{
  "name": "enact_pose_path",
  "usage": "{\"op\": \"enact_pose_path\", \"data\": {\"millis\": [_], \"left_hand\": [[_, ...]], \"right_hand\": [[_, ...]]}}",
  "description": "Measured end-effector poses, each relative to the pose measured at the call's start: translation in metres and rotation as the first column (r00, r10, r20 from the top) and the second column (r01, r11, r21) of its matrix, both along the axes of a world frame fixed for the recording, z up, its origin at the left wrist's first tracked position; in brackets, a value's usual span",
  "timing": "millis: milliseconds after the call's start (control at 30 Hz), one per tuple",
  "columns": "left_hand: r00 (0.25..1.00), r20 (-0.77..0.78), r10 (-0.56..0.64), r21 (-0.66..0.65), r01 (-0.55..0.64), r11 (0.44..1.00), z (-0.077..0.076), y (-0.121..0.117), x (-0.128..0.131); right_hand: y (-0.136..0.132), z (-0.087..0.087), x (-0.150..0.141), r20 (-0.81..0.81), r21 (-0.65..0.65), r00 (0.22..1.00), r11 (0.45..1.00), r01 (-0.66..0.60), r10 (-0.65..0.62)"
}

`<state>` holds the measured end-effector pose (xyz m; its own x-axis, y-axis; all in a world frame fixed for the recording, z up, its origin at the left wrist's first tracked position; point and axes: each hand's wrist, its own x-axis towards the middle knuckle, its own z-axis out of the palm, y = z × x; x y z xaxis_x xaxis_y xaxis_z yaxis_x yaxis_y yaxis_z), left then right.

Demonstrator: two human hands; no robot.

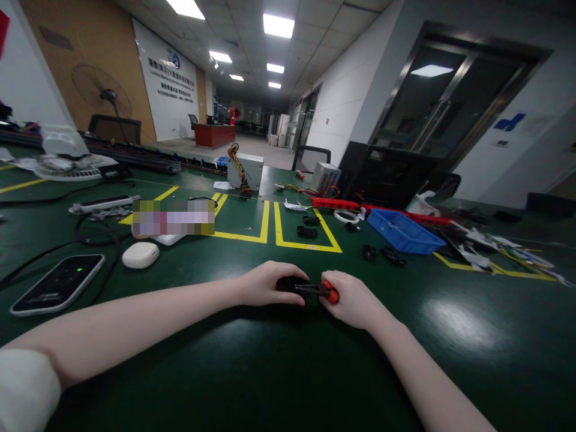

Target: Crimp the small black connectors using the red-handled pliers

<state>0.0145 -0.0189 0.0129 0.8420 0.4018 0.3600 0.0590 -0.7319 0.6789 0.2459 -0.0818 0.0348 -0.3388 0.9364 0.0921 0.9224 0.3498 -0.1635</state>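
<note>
Near the middle of the green table, my left hand (269,284) is closed around a small black bundle (288,284), partly covered by the fingers; it resembles the coiled black cables beyond it. My right hand (351,300) grips red-handled pliers (332,292), with their dark metal jaws pointing left and meeting the black bundle between my two hands. Most of the handles is hidden in my right fist. Past my hands, small coiled black cables (307,231) lie inside a yellow-taped rectangle (310,246).
A blue tray (405,233) stands to the right, with more black coiled cables (393,256) before it. On the left lie a phone-like device (58,284) and a white case (140,255). Farther back are a power supply box (252,171) and a red strip (335,204).
</note>
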Motion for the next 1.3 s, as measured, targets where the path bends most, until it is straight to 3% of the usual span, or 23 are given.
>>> {"op": "enact_pose_path", "data": {"millis": [267,667,1300], "left_hand": [[0.999,-0.007,0.042,0.089,-0.042,0.995,0.0003,-0.003,0.0005],[1.0,0.006,0.031,0.083,-0.031,0.996,0.0014,-0.0035,0.0001],[0.992,-0.129,0.019,0.08,-0.009,0.997,0.0042,-0.0032,0.0018]], "right_hand": [[0.0016,-0.0009,-0.0004,0.043,0.036,0.999,0.999,-0.027,0.025],[0.0014,-0.0006,-0.0017,0.075,0.071,0.996,0.996,-0.054,0.049],[0.0056,-0.0065,0.0014,0.121,0.195,0.989,0.975,-0.106,0.083]]}}
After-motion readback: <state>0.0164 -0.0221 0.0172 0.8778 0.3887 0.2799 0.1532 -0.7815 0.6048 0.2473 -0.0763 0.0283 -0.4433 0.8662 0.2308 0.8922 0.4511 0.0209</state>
